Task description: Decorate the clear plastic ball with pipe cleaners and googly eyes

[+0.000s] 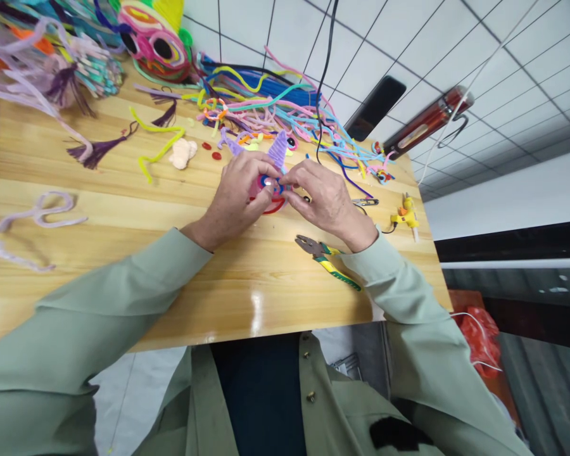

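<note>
Between my two hands lies a small pipe-cleaner mask (274, 206) with a red lower edge, a blue-ringed eye and a purple pointed ear (278, 149). My left hand (241, 194) is closed over its left side, thumb and fingers pressing on it. From the other side my right hand (320, 197) pinches at the mask's eye area; any small piece in those fingertips is hidden. Much of the mask is covered by my fingers. Just below my right hand rest pliers (325, 258) with green and yellow handles, on the wooden table (209, 285).
Pipe cleaners (275, 114) are heaped along the back, beside a finished colourful mask (156, 44). A yellow glue gun (407, 215), small snips (365, 202), a phone (377, 107) and a red thermos (427, 123) are at the right. A lilac pipe cleaner (52, 221) lies left.
</note>
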`<state>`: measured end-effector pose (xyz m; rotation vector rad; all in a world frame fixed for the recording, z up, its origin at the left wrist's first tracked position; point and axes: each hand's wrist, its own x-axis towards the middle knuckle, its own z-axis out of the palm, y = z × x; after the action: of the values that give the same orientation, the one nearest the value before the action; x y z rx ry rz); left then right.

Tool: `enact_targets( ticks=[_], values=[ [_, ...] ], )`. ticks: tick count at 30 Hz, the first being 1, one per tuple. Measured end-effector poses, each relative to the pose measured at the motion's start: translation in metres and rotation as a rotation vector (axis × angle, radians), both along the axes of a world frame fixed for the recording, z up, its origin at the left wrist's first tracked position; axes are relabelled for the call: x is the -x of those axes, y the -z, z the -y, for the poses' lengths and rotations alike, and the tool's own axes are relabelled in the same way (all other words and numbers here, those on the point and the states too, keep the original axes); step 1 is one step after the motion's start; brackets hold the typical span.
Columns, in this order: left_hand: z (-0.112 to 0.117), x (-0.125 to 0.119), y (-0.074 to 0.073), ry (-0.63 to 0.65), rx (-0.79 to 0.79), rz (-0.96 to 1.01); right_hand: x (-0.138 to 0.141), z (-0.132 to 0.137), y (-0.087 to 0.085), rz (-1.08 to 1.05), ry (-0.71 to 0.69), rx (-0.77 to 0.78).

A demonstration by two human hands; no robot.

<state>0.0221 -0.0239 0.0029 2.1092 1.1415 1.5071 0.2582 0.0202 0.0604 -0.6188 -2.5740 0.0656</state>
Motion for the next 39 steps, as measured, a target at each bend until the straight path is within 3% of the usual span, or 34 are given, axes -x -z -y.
enact_targets(
  ticks=[17, 26, 36, 39],
  values=[
    [0.0011, -0.0006, -0.002, 0.002, 0.005, -0.022, 0.0026, 0.0058, -0.0004, -0.071, 0.07, 0.111],
    [0.0009, 0.0026, -0.0053, 0.016, 0.056, -0.044, 0.0014, 0.0053, 0.0036, -0.004, 0.039, 0.064],
    [0.0002, 0.0009, -0.0024, 0.011, -0.019, -0.01, 0.0029, 0.0041, 0.0008, -0.083, 0.016, 0.132],
    [0.001, 0.0009, -0.0034, 0.009, 0.03, -0.028, 0.0036, 0.0041, 0.0017, -0.109, 0.036, 0.156]
  ],
)
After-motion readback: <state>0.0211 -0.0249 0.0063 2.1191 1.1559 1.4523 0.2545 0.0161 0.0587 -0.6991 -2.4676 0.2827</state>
